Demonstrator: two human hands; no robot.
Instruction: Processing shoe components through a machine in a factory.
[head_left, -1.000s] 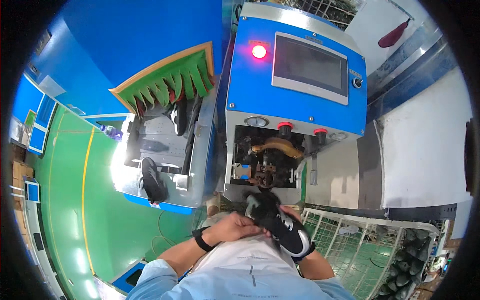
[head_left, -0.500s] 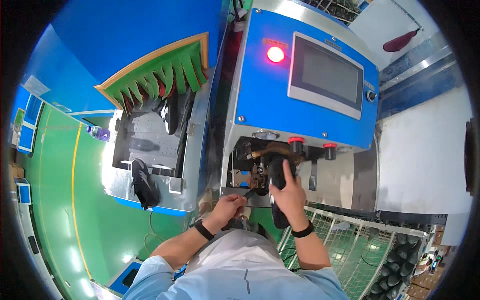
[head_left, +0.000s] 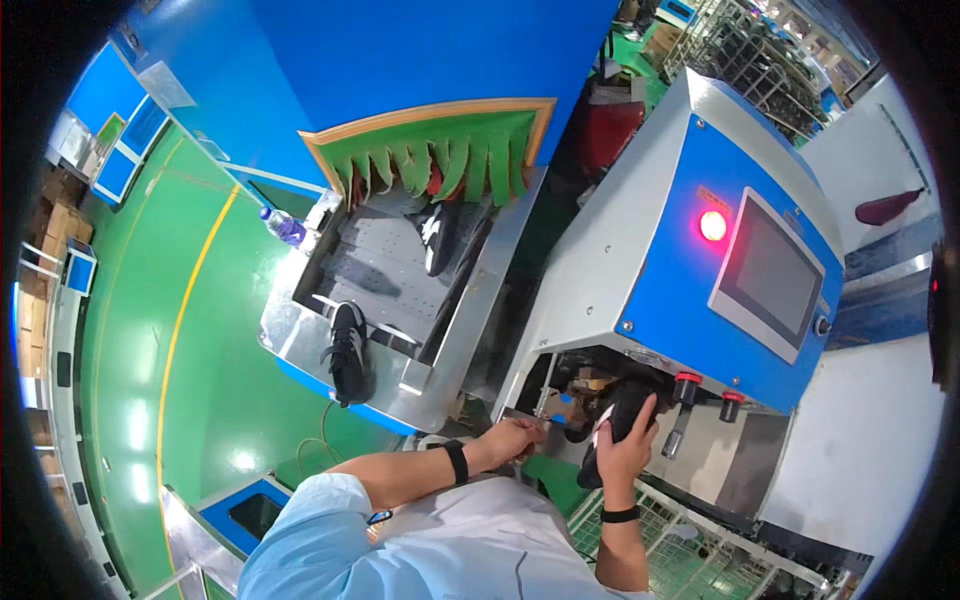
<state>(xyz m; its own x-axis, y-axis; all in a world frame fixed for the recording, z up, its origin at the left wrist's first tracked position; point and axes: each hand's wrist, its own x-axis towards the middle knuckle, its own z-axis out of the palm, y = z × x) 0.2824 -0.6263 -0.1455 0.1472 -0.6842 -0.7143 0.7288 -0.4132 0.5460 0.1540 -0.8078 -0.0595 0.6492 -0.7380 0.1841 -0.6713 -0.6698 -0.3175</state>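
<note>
My right hand point(head_left: 624, 456) grips a black shoe point(head_left: 630, 402) with a white patch on its side, thumb on one side and index finger stretched along the other. The shoe's far end reaches into the opening under the blue machine point(head_left: 660, 270), where metal and brass-coloured parts point(head_left: 566, 402) partly show. To the left, my left hand point(head_left: 508, 442) is closed at the lower edge of that opening. Whatever is between its fingertips is too small to make out. Another black shoe with white marks point(head_left: 348, 352) stands on the metal ledge of the conveyor at left.
A third black-and-white shoe point(head_left: 438, 240) lies on the grey conveyor bed point(head_left: 378, 250) by a green strip curtain point(head_left: 430, 160). A purple-tinted bottle point(head_left: 284, 226) stands at the conveyor's far-left corner. The machine has a lit red lamp point(head_left: 712, 226) and red-topped knobs point(head_left: 687, 378). A white wire rack point(head_left: 690, 535) is below right.
My view has swung left, so the machine and conveyor sit further right and lower. The shoe in my right hand is more tilted. A dark strip at my left fingertips no longer shows clearly.
</note>
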